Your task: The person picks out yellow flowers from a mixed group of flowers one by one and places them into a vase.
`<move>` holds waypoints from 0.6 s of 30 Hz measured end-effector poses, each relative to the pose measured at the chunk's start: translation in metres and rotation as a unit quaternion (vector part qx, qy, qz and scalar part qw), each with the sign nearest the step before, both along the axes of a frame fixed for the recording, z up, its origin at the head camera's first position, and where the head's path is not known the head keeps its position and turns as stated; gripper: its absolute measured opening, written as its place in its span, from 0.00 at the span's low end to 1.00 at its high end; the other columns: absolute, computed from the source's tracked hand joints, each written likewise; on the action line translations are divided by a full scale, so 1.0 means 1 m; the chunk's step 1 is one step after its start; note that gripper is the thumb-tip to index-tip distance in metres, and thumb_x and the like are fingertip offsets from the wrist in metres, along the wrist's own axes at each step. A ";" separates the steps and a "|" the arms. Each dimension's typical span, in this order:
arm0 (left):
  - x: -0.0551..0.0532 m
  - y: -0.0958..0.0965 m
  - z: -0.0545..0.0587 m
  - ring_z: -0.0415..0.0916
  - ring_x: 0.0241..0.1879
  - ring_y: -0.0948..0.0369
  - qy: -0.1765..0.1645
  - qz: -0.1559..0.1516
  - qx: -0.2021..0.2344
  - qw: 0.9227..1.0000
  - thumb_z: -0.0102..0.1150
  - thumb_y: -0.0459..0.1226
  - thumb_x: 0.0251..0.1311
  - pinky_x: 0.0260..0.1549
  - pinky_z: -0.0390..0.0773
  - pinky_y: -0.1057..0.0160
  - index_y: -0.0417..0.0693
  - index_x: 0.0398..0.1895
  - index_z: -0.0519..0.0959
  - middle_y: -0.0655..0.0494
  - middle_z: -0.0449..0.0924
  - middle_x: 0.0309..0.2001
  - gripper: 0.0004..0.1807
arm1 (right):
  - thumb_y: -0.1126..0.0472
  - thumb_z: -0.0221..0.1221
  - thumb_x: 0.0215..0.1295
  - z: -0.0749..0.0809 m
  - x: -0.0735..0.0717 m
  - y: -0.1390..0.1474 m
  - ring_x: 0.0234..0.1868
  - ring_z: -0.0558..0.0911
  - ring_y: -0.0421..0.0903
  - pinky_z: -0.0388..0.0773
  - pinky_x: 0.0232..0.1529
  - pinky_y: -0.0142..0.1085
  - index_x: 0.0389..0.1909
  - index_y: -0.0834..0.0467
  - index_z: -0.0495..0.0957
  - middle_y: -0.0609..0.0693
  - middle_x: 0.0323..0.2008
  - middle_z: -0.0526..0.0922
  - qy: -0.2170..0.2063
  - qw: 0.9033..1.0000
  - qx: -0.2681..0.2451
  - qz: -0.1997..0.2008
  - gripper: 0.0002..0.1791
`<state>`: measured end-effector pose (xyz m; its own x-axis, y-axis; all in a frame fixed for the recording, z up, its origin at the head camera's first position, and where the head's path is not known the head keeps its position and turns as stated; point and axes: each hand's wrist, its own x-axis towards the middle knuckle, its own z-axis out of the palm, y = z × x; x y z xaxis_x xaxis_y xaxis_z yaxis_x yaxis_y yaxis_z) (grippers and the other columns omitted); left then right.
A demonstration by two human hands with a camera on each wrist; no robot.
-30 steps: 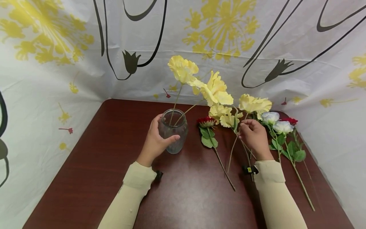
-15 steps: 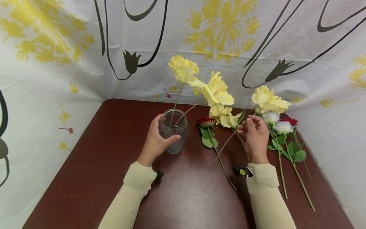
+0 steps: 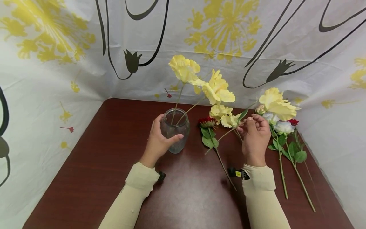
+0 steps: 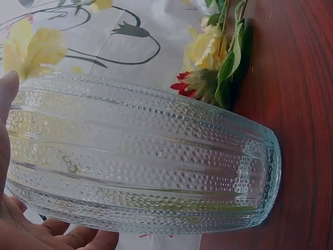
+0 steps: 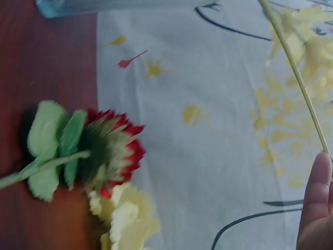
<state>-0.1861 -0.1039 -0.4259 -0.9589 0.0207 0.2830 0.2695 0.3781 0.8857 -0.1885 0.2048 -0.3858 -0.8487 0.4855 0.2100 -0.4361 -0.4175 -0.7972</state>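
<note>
Glass jar [image 3: 178, 129], head view: your left hand [image 3: 158, 142] grips it, two yellow flowers [image 3: 184, 68] already in; right of it, your right hand [image 3: 255, 138] pinches another stem [image 3: 227, 134], red flower [image 3: 207, 122] and white roses [image 3: 284, 127] seemingly remaining. Left wrist: fingers [image 4: 105, 240] wrap it. Right wrist: thumb [image 5: 318, 182] on that stem.

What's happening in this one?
A person's left hand grips a glass jar with two yellow flowers standing in it. The right hand pinches the stem of another yellow flower, not yet in the jar. A red flower lies between jar and right hand; white flowers lie farther right on the table.
</note>
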 end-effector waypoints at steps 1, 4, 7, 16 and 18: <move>0.000 0.001 0.001 0.63 0.63 0.55 0.001 0.002 0.000 1.000 0.75 0.60 0.44 0.57 0.68 0.38 0.55 0.74 0.56 0.54 0.61 0.66 0.57 | 0.68 0.63 0.66 0.003 0.000 -0.002 0.28 0.81 0.50 0.81 0.27 0.35 0.50 0.70 0.69 0.61 0.33 0.74 0.015 1.000 -0.012 -0.005 0.17; 0.001 0.002 0.002 0.63 0.64 0.55 0.000 0.003 0.002 1.000 0.76 0.59 0.44 0.57 0.67 0.38 0.54 0.74 0.56 0.53 0.61 0.66 0.57 | 0.69 0.63 0.64 0.011 0.001 -0.007 0.27 0.81 0.52 0.81 0.27 0.36 0.48 0.70 0.70 0.63 0.32 0.75 0.060 0.997 -0.042 -0.018 0.16; 0.001 0.002 0.002 0.62 0.64 0.54 -0.004 0.002 0.003 1.000 0.76 0.59 0.44 0.58 0.66 0.38 0.54 0.74 0.55 0.53 0.61 0.67 0.57 | 0.71 0.63 0.65 0.020 0.002 -0.011 0.27 0.81 0.53 0.81 0.27 0.37 0.47 0.71 0.70 0.64 0.32 0.76 0.095 0.994 -0.052 -0.024 0.14; 0.001 0.003 0.001 0.62 0.65 0.53 -0.005 0.009 -0.001 1.000 0.75 0.61 0.43 0.58 0.67 0.38 0.55 0.74 0.55 0.53 0.60 0.67 0.57 | 0.71 0.59 0.67 0.049 -0.001 -0.031 0.28 0.81 0.54 0.80 0.29 0.37 0.43 0.70 0.68 0.64 0.32 0.75 0.150 0.986 -0.066 -0.043 0.10; 0.001 0.003 0.000 0.62 0.65 0.53 -0.006 0.009 -0.001 1.000 0.75 0.62 0.43 0.58 0.67 0.38 0.55 0.74 0.55 0.52 0.60 0.67 0.57 | 0.71 0.59 0.68 0.053 -0.001 -0.037 0.29 0.81 0.55 0.81 0.30 0.37 0.43 0.70 0.68 0.65 0.32 0.75 0.158 0.984 -0.068 -0.042 0.10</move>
<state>-0.1847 -0.1010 -0.4257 -0.9622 0.0033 0.2723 0.2525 0.3856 0.8875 -0.1899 0.1682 -0.3326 -0.7068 0.5936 0.3847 -0.6908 -0.4624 -0.5558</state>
